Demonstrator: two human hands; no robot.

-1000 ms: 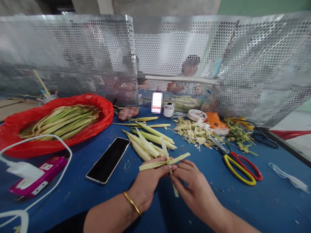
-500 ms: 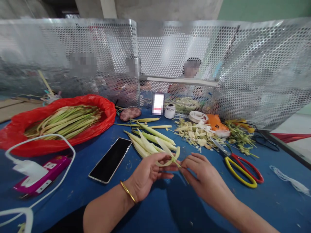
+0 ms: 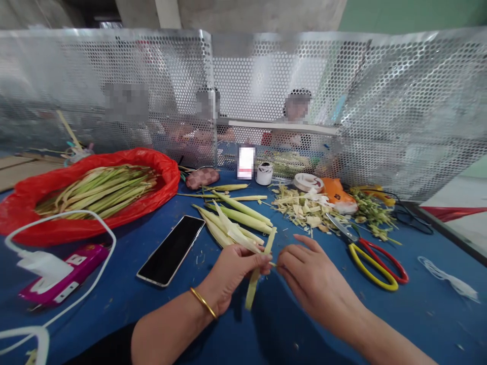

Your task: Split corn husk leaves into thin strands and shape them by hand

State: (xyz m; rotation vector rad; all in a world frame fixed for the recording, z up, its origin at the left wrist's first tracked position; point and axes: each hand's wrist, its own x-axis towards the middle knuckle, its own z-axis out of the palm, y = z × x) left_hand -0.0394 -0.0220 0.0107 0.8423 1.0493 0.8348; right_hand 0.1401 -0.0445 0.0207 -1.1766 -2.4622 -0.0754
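Farthest back, a perforated metal screen [image 3: 380,101] stands along the far edge of the blue table [image 3: 418,324] and bends round its far right corner; people sit blurred behind it. Toward the far left corner lies a red plastic bag [image 3: 23,208], spread open and filled with long green and yellow leaf blades [image 3: 95,190]. At the near edge the person's two forearms come in, the left one wearing a gold bangle [image 3: 203,302]. The left hand [image 3: 232,271] is closed, thumb pressed to fingertips on a pale green leaf strip [image 3: 254,284], which sits just above the tabletop at the middle of the near half, its top pointing toward the far edge and its lower end hanging down past the hand. The right hand [image 3: 308,276] meets it from the right, thumb and one finger pinched on the strip's thin side edge right beside the left fingertips, while the index finger is stretched out straight. Just beyond the hands, at the table's centre, lies a loose bundle of folded leaves [image 3: 236,218]. A heap of leaf trimmings [image 3: 304,208] sits right of centre toward the far edge, and scissors [image 3: 375,261] with a yellow and a red handle lie right of the hands. A black phone [image 3: 171,249] rests face up, left of the bundle. Near the left edge a pink power bank [image 3: 61,279] carries a white plug and cable [image 3: 57,215].
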